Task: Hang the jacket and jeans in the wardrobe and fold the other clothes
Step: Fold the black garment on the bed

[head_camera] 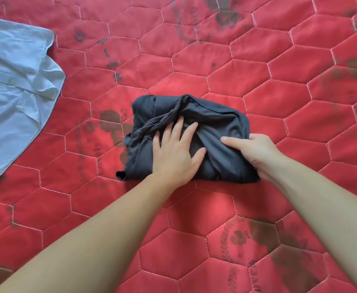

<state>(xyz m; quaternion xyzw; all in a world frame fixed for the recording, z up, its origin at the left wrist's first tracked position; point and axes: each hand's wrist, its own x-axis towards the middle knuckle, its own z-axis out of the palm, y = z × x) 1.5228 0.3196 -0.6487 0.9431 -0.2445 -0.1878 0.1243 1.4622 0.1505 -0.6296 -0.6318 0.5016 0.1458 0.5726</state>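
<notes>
— While both forearms reach in from the near edge of the red quilted bedcover (257,85), where does the head view put the garment?

— The dark folded garment (215,123) lies about mid-cover, directly ahead of the person, its long axis running left to right. A small flap sticks out at its near left corner.

— And the hands?

— The left hand (176,153) lies flat on top, fingers spread, pressing the centre of the bundle. The right hand (255,154) grips the right end, thumb on top, fingers curled over the edge and out of sight beneath. Both touch the cloth; neither is nearer.

— Anything else waiting?

— A pale blue shirt (14,92) is spread unfolded at the far left edge, well apart from the bundle. By my reading it is the next to fold, and the left hand sits closer to it. No wardrobe, jacket or jeans show.
</notes>
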